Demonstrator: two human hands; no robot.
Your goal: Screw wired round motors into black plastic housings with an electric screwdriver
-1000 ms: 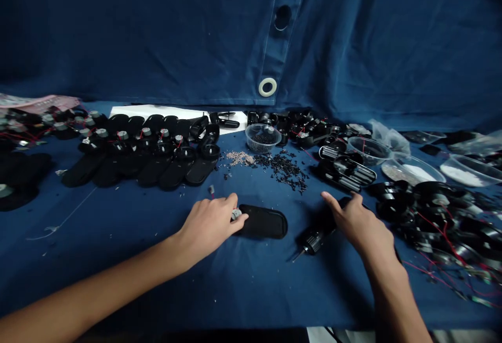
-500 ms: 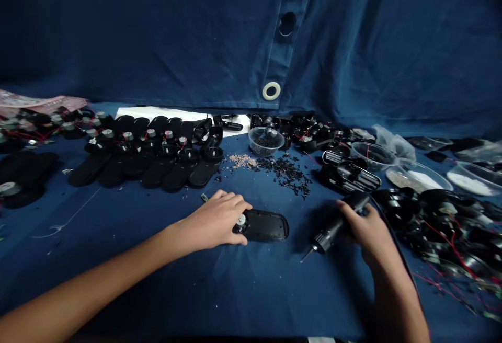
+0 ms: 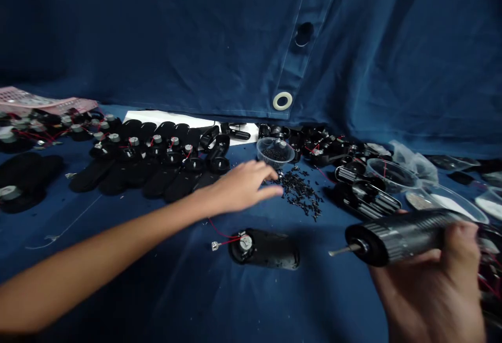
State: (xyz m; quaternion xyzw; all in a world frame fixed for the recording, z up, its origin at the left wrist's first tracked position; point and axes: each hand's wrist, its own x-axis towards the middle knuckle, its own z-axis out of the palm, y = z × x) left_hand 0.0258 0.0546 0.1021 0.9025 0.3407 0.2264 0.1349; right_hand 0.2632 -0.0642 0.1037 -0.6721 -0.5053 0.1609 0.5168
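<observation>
My right hand (image 3: 435, 285) grips a dark grey electric screwdriver (image 3: 408, 233), raised close to the camera, its bit pointing left. My left hand (image 3: 247, 186) is stretched out over the near-left edge of a pile of small black screws (image 3: 300, 191), thumb and fingers apart; its fingertips are partly hidden. Nearer to me, a long black plastic housing (image 3: 274, 249) lies on the blue cloth, touched by neither hand. A small silver motor (image 3: 246, 242) sits at its left end, with red wires running to a little metal contact (image 3: 215, 246).
A clear bowl (image 3: 275, 149) of dark screws stands behind the pile. Rows of black housings (image 3: 133, 175) with motors line the left. Clear tubs (image 3: 392, 175), black ribbed parts (image 3: 368, 194) and wired parts crowd the right. A pink basket (image 3: 47, 103) is at far left.
My left hand has let go of the housing and moved forward and right to the screws. The screwdriver has come up, nearer the camera, and turned more level. The view has shifted slightly.
</observation>
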